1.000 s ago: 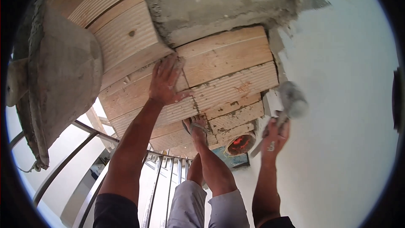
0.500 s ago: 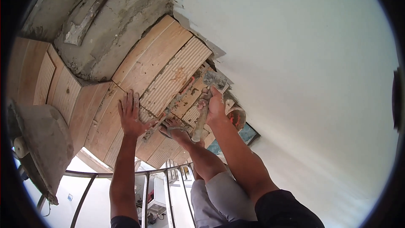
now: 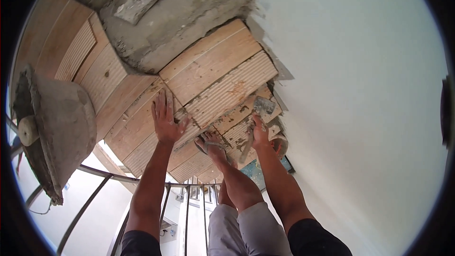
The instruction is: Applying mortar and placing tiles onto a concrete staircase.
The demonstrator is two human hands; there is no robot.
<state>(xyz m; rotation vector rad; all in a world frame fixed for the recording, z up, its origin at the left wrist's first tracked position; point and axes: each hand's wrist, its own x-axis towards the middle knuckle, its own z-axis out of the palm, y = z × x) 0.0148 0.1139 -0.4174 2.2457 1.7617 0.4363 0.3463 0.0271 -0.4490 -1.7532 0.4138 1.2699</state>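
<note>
My left hand [image 3: 166, 121] lies flat with fingers spread on a wooden plank platform [image 3: 222, 71], holding nothing. My right hand [image 3: 259, 135] is closed around a mortar-smeared trowel [image 3: 263, 106], whose grey blade sits at the plank edge next to the white wall [image 3: 360, 95]. Between the two hands my foot in a sandal [image 3: 213, 145] rests on the planks. The boards near the trowel are spattered with grey mortar.
A mortar-caked tub [image 3: 59, 128] stands at the left edge of the planks. A rough grey mortar mass [image 3: 180, 23] lies across the top. An orange bucket [image 3: 280, 145] shows behind my right wrist. A metal railing [image 3: 142, 180] runs below.
The view has swung, so the planks and mortar tub sit differently in the picture. My right hand has moved from beside the wall onto the plank edge with the trowel; my left hand stays flat on the boards.
</note>
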